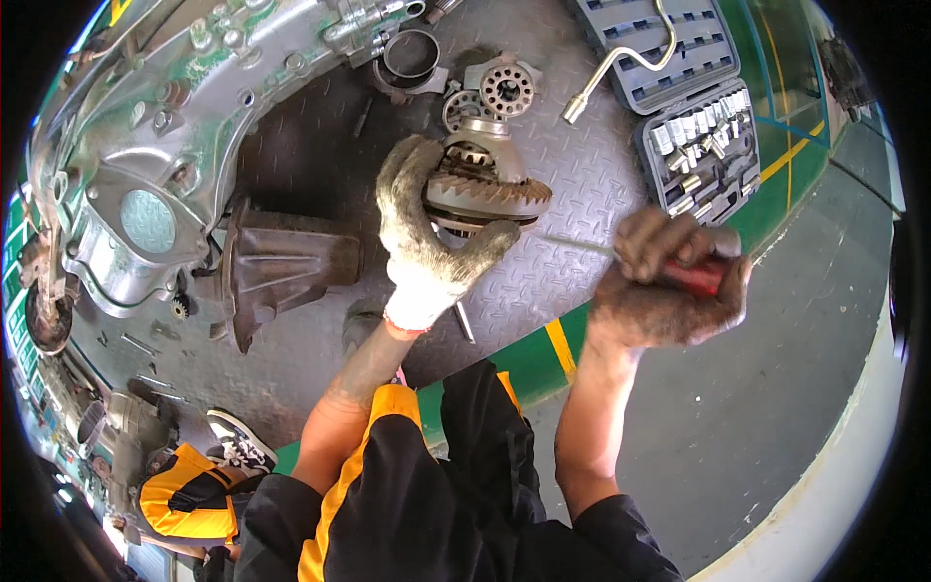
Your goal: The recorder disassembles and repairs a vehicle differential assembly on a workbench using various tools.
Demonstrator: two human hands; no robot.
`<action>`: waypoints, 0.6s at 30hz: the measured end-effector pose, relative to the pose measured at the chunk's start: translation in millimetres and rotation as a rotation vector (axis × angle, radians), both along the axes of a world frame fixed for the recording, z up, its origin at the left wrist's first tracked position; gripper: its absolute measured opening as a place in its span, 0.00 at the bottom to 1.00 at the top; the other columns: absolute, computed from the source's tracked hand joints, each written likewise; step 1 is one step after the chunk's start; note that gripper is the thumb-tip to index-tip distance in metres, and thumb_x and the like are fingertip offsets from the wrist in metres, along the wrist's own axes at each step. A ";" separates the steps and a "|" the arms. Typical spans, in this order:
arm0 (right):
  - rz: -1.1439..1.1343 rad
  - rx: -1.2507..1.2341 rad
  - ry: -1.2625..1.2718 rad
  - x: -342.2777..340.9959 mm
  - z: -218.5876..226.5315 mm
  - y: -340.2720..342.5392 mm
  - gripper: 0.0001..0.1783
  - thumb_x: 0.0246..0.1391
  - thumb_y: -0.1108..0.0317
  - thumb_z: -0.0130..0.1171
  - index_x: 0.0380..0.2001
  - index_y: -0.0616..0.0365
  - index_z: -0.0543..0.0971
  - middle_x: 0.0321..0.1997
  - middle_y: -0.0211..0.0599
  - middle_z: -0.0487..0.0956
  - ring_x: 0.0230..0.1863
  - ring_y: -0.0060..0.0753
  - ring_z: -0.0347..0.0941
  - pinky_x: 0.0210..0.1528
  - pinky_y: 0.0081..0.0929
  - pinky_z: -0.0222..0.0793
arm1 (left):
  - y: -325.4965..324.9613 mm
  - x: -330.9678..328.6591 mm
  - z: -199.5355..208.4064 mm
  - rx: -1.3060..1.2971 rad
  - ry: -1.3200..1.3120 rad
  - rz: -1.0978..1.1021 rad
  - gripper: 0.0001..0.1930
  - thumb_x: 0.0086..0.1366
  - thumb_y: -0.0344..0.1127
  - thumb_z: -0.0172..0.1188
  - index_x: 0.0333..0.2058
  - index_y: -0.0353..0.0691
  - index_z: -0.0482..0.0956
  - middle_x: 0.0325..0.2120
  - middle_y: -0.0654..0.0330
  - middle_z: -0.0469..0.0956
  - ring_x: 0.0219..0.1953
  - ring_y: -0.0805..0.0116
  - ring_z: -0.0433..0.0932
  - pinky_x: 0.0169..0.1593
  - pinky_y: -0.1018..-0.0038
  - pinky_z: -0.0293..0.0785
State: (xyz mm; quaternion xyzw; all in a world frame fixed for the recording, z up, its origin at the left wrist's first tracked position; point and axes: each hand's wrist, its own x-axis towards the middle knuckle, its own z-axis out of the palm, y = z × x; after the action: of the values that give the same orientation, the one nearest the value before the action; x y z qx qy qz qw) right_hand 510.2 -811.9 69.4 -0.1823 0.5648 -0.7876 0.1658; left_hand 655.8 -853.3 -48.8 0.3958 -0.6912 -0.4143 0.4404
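Observation:
My left hand (422,228), in a dirty white work glove, is wrapped round the side of a differential (490,199) with a toothed ring gear, which sits on the metal plate floor. Bare and blackened, my right hand (659,291) grips a screwdriver by its red handle (694,275). The thin shaft points left toward the lower edge of the ring gear; whether its tip touches the gear is unclear. Just below my gloved hand a metal rod (465,322) lies partly hidden. Beyond the differential stand a disc with holes (507,89) and a metal ring (411,53).
A large metal casing (145,116) fills the upper left, with a cone-shaped housing (301,267) nearer me. An open socket set case (698,121) stands at the right; a bent-handled wrench (621,58) lies across it. Another person (194,495) crouches at the lower left.

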 end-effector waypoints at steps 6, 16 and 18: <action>-0.061 0.969 -0.089 -22.6 -94.8 70.3 0.26 0.64 0.55 0.59 0.16 0.53 0.66 0.13 0.22 0.58 0.19 0.14 0.49 0.20 0.23 0.46 | -3.3 2.9 -0.6 0.045 -0.010 -0.014 0.46 0.39 0.37 0.80 0.59 0.33 0.69 0.58 0.41 0.67 0.58 0.43 0.71 0.60 0.55 0.71; 0.328 0.927 0.571 -13.6 -95.8 54.9 0.22 0.59 0.62 0.63 0.53 0.61 0.75 0.51 0.54 0.77 0.55 0.54 0.72 0.57 0.44 0.68 | 19.5 -0.5 5.4 0.499 0.112 0.019 0.61 0.45 0.31 0.79 0.69 0.33 0.42 0.65 0.49 0.51 0.64 0.56 0.59 0.65 0.62 0.63; 0.577 0.772 0.329 -10.5 -86.8 43.6 0.34 0.59 0.56 0.64 0.62 0.62 0.68 0.54 0.55 0.76 0.57 0.55 0.72 0.61 0.43 0.66 | 20.5 -0.5 7.6 0.479 0.072 0.005 0.61 0.45 0.31 0.79 0.69 0.34 0.42 0.65 0.49 0.51 0.64 0.57 0.59 0.65 0.62 0.63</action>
State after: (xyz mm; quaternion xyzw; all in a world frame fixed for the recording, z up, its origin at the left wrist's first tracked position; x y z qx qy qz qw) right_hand 499.7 -768.2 -17.4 -0.3781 0.7601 -0.4043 0.3405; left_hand 655.4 -832.8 -41.2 0.4757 -0.5561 -0.5791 0.3592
